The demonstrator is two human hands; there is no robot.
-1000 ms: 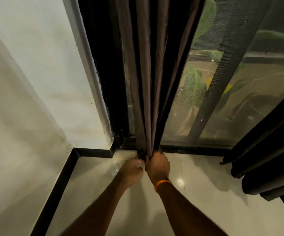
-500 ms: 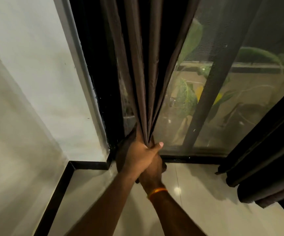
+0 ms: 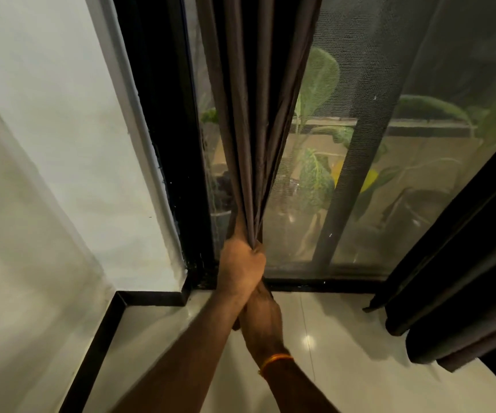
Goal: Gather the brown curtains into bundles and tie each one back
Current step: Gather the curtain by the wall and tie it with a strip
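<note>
We find the brown curtain (image 3: 252,114) gathered into one bundle, its long axis running from 12 o'clock down to centre. Left hand (image 3: 242,266) clenches its narrow end; right hand (image 3: 263,320), at 6 o'clock beneath, grips the tail. A second curtain (image 3: 461,263) hangs at 3 o'clock.

Brown curtain (image 3: 252,114) gathered into tight vertical pleats (narrowest low down); second curtain (image 3: 461,263) loose at right.
</note>
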